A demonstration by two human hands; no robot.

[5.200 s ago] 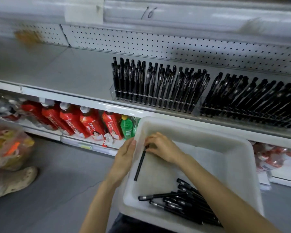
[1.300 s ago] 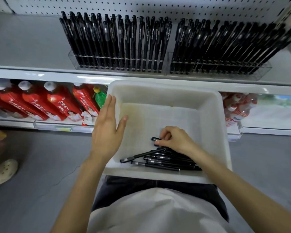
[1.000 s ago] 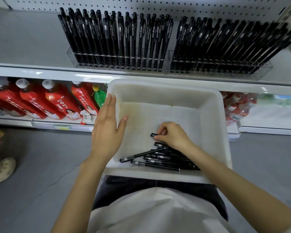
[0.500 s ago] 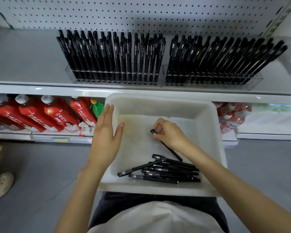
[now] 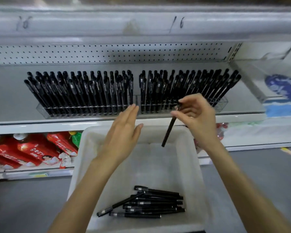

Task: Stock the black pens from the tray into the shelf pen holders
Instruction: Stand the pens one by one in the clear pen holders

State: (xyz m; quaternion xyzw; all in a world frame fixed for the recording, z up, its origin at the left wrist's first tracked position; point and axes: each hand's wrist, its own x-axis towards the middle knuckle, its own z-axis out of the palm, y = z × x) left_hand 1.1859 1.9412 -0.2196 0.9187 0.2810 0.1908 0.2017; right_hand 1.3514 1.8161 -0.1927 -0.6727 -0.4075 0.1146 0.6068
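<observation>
Head view. I see a grey metal shelf (image 5: 10,98) backed by a white pegboard (image 5: 107,53). The rail above carries two handwritten "16" marks (image 5: 177,24). The floor (image 5: 23,207) is grey.

Count:
- Two clear pen holders, left holder (image 5: 40,110) and right holder (image 5: 222,102), side by side, both packed with black pens.
- One white tray (image 5: 81,157), near the shelf edge.
- One pile of pens (image 5: 149,204) at the tray's near end. I cannot count them exactly.
- At least three red bottles (image 5: 34,152) and one green bottle (image 5: 76,138), lower left.

My right hand (image 5: 196,118) pinches the top of one held pen (image 5: 168,132), which hangs tilted in front of the right holder. My left hand (image 5: 123,133) is flat with straight fingers and holds nothing, above the tray's far rim.
</observation>
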